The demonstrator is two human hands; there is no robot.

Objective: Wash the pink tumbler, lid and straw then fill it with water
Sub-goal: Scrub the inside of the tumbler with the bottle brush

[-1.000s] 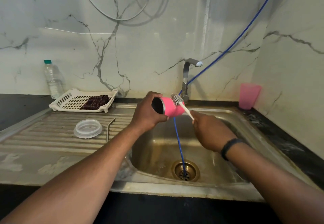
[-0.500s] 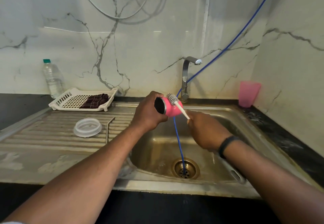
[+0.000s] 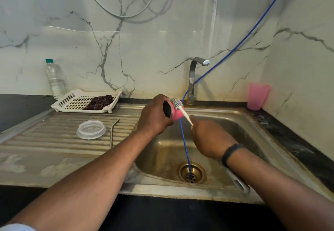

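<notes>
Over steel sink (image 3: 249, 122) | left hand (image 3: 153, 120) grips pink tumbler (image 3: 176, 114) | right hand (image 3: 209, 138) pinches bristly brush (image 3: 178, 104)

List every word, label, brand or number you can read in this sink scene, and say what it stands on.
None can be read.
The water bottle shows no label with legible print.
The pink tumbler, pink cup and clear lid show no print.

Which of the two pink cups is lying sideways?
The tumbler that the left hand holds over the sink; the pink cup in the corner stands upright.
</notes>
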